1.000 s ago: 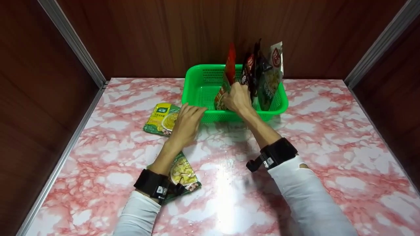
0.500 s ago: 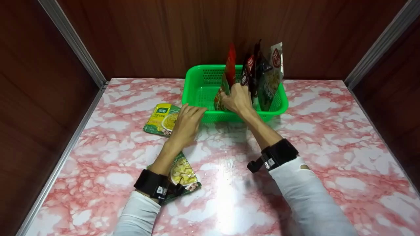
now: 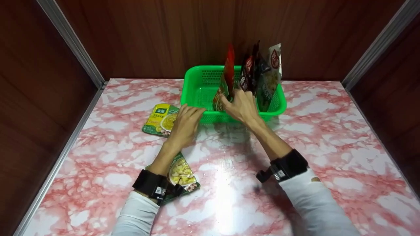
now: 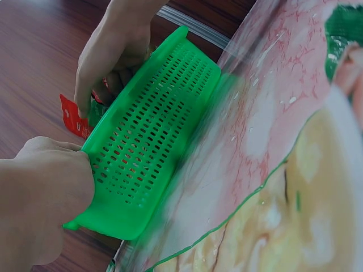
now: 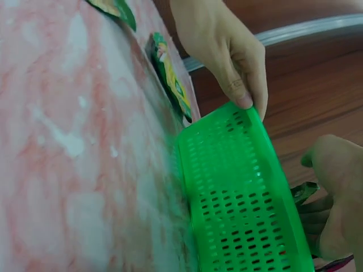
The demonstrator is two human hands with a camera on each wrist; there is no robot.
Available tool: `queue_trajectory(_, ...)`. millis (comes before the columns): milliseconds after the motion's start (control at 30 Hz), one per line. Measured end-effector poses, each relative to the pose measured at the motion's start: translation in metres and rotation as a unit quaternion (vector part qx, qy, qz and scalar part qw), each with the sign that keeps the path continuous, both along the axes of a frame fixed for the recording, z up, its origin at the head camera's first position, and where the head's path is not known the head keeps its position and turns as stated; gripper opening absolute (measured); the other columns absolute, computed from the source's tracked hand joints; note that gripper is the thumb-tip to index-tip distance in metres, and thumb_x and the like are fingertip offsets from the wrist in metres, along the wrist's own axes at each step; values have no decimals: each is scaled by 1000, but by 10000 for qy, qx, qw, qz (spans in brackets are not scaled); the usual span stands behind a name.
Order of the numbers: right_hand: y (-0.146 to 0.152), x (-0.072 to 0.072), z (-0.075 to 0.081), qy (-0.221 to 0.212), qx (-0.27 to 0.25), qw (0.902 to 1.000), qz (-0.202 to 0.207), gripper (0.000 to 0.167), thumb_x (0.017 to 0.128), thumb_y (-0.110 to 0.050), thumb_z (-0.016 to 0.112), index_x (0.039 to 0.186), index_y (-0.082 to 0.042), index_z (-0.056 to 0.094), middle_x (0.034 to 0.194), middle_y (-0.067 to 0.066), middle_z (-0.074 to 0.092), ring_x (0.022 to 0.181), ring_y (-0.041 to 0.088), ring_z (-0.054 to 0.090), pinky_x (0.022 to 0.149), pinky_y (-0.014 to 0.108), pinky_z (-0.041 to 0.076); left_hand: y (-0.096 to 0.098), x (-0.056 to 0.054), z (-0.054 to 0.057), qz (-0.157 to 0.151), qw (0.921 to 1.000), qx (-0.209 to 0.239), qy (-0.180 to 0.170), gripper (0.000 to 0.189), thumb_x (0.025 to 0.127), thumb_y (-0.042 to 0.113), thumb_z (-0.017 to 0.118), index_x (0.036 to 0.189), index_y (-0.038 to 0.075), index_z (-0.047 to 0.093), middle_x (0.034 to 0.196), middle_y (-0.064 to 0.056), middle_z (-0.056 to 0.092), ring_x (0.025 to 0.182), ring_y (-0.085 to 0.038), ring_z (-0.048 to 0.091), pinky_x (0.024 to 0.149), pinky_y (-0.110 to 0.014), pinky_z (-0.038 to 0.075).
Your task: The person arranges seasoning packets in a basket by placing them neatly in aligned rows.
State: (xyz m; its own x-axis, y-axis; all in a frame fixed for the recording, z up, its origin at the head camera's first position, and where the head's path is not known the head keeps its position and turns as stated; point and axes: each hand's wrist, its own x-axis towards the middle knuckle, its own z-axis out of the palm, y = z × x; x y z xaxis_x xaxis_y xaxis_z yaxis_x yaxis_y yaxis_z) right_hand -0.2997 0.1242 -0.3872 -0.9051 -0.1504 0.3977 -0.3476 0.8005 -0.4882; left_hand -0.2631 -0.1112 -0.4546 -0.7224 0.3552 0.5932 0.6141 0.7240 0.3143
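Note:
A green plastic basket [image 3: 193,88] sits against the back wall. My left hand [image 3: 187,124] grips its front left rim, thumb outside, as the right wrist view shows [image 5: 227,62]. Inside stand several food pouches: a red-topped pouch [image 3: 229,65] left of my right hand, dark pouches [image 3: 247,73] behind it and a silver and green pouch [image 3: 270,82] at the right. My right hand [image 3: 242,106] hangs over the front rim, thumb apart and fingers loosely bent beside the red-topped pouch. In the left wrist view its fingers [image 4: 113,82] reach down behind the rim.
A yellow and green soup packet [image 3: 157,119] lies on the marbled tabletop [image 3: 108,157] left of the basket, partly behind my left hand. Another green packet [image 3: 182,173] lies under my left forearm. Dark wood panels [image 3: 147,39] enclose the table at the back and sides.
My right hand has drawn back slightly toward me and its fingers have loosened. The pouches stay upright in the basket. My left hand keeps its place on the rim.

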Motion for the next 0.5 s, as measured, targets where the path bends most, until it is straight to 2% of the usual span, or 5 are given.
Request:
queue_trajectory(100, 10, 12, -5, 258, 88, 9995, 175, 54, 110, -48, 66, 80, -5, 62, 62, 1, 38, 50, 20, 36, 49, 37, 34, 0, 0, 0, -23, 10000, -1, -64, 30, 115, 7, 58, 139, 0, 75, 135, -21, 81, 128, -43, 72, 134, -67, 38)
queue_trajectory(167, 18, 19, -9, 408, 109, 9984, 365, 54, 110, -47, 68, 94, 3, 72, 67, 10, 56, 54, 28, 53, 52, 43, 48, 0, 0, 0, -34, 10000, -1, -61, 30, 115, 7, 58, 138, 0, 75, 134, -21, 81, 127, -44, 72, 134, -67, 38)
queue_trajectory(300, 34, 31, -16, 619, 217, 9942, 856, 51, 110, -41, 72, 120, 9, 77, 102, 28, 81, 86, 45, 79, 77, 57, 66, 0, 0, -1, -28, 10000, -5, 41, 29, 115, 7, 59, 137, 0, 76, 132, -21, 81, 125, -43, 73, 133, -67, 40)
queue_trajectory(400, 44, 37, -20, 674, 435, 9904, 1124, 46, 111, -37, 72, 126, 7, 77, 118, 28, 82, 102, 47, 81, 88, 61, 67, 0, 0, 0, -16, 9999, -21, 113, 28, 114, 7, 60, 136, 1, 77, 131, -21, 82, 124, -43, 73, 132, -67, 41)
queue_trajectory(500, 52, 40, -26, 777, 676, 9870, 1232, 44, 111, -33, 72, 129, 6, 77, 121, 28, 81, 108, 48, 80, 89, 61, 68, -1, 1, 0, -10, 9999, -17, 100, 28, 114, 7, 61, 136, 1, 77, 130, -20, 82, 124, -43, 74, 132, -67, 41)
